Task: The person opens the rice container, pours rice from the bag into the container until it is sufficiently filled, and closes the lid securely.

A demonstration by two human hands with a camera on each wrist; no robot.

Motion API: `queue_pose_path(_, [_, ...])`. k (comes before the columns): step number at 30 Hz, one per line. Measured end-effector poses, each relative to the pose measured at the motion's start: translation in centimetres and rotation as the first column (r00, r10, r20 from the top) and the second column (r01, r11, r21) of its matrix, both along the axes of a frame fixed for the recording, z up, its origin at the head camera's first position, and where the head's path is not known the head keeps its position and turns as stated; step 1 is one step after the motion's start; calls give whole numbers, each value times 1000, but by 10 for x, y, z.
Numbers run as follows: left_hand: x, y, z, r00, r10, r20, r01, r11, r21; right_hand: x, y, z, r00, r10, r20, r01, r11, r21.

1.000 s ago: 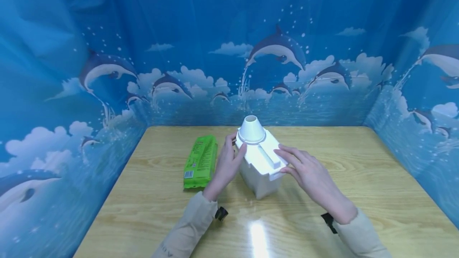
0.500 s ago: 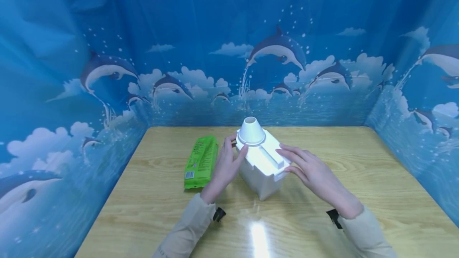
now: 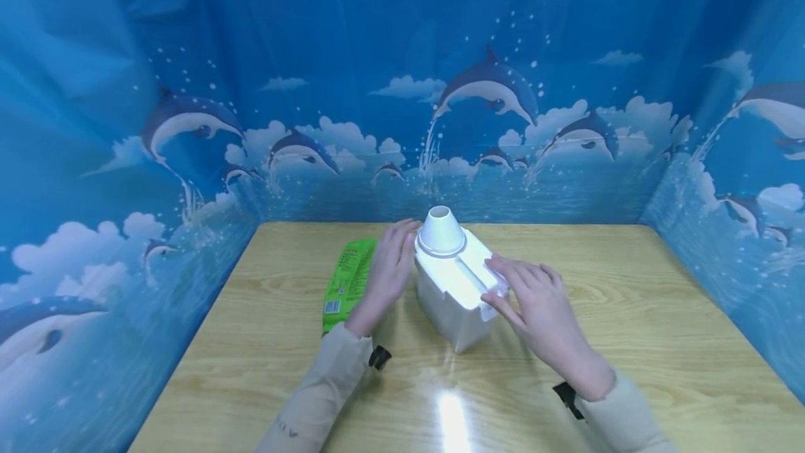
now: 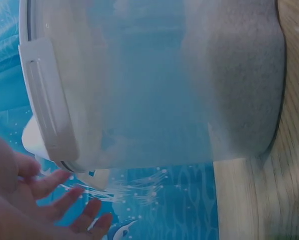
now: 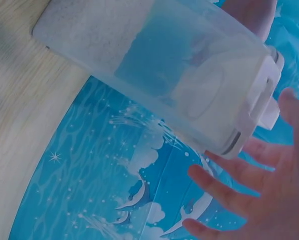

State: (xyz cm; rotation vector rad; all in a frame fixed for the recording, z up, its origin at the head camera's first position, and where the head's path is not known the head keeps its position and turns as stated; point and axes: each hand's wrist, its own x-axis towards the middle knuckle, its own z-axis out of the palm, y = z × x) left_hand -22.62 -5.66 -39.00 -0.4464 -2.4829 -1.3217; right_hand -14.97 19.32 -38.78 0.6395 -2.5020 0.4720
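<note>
A translucent plastic storage box [image 3: 449, 317] stands on the table with a white lid [image 3: 455, 282] and a white cone-shaped cap [image 3: 441, 235] on top. Pale granular stuff [image 4: 244, 75] fills its lower part, seen in the left wrist view. My left hand [image 3: 391, 264] is beside the lid's left edge, fingers extended, holding nothing. In the left wrist view its fingertips [image 4: 92, 205] lie close to the lid end. My right hand [image 3: 537, 306] is at the lid's near right corner, its thumb over the lid top and its fingers spread along the right edge.
A green printed packet [image 3: 349, 268] lies left of the box, partly hidden behind my left hand. The wooden table [image 3: 629, 313] is bordered by a blue dolphin-patterned curtain [image 3: 352, 54] at the back and sides.
My left hand has come off the lid's left side and shifted slightly left, its thumb no longer over the lid. My right thumb has moved left onto the lid. The box stays nearly in place.
</note>
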Motion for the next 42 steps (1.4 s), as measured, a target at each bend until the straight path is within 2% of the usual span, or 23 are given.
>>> queue_pose_path(6, [-10, 1, -5, 995, -92, 43, 93, 995, -20, 1, -6, -2, 999, -23, -23, 22, 1000, -17])
queue_pose_path(10, [-11, 1, -7, 992, -99, 71, 100, 995, -3, 2, -7, -2, 1000, -15, -2, 15, 1000, -18])
queue_pose_path(18, [-7, -1, -7, 993, -102, 63, 104, 994, -27, -2, -1, 2, 999, -7, 50, 6, 1000, 24])
queue_pose_path(22, [-4, -1, -9, 995, -89, 46, 90, 995, -31, -3, 2, 2, 999, 1, 44, -2, 1000, 26])
queue_pose_path(26, [0, -1, -9, 998, -59, 35, 60, 998, -26, -3, 4, 0, 1000, 9, 2, -9, 1000, 8])
queue_pose_path(33, [10, -1, -5, 997, -1, 79, 2, 1000, -23, -5, 6, -3, 998, -12, -58, 10, 999, -37])
queue_pose_path(42, [17, -2, -5, 997, -8, 83, 8, 1000, 11, -9, 8, -2, 993, -59, -103, 51, 995, -84])
